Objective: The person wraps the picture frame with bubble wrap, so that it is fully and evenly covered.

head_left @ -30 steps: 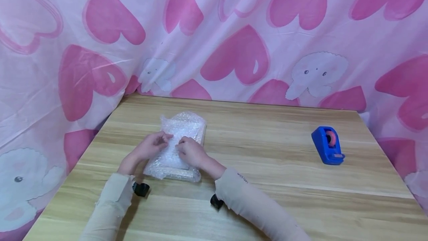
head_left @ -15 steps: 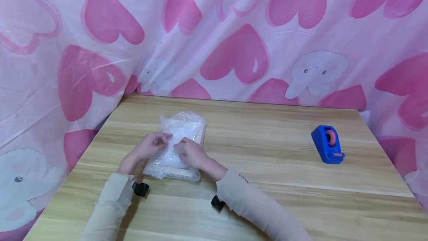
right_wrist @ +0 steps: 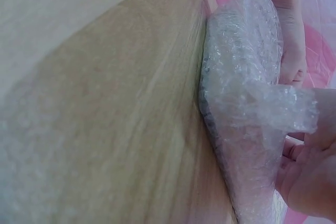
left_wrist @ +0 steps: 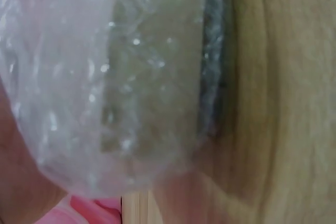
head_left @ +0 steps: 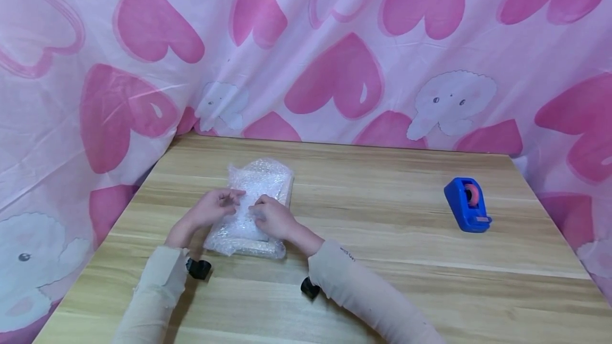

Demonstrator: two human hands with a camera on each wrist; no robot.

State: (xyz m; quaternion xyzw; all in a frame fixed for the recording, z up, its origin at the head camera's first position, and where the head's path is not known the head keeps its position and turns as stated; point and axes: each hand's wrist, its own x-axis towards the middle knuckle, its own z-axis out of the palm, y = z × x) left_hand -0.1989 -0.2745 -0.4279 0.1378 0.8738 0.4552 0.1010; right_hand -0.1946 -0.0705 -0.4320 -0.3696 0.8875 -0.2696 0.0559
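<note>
A flat item (left_wrist: 152, 72) wrapped in clear bubble wrap (head_left: 265, 171) lies on the wooden table, left of its middle. Through the wrap in the left wrist view it looks tan with a straight edge; its kind cannot be told. My left hand (head_left: 210, 208) rests on the package's left part, index finger fairly straight and thumb apart from it. From the right, my right hand (head_left: 274, 217) reaches over the package, its fingers curled and pinching the wrap near the middle. A loose flap of wrap sticks up beside that hand in the right wrist view.
A blue tape dispenser (head_left: 468, 206) with a pink roll stands at the table's right side. Black wrist cameras (head_left: 198, 268) hang below both sleeves. A pink heart-patterned curtain (head_left: 334, 68) surrounds the table's back and sides.
The right hand's fingertips have shifted slightly left over the wrap. The left hand and the package hold their place; the head view has drifted a little.
</note>
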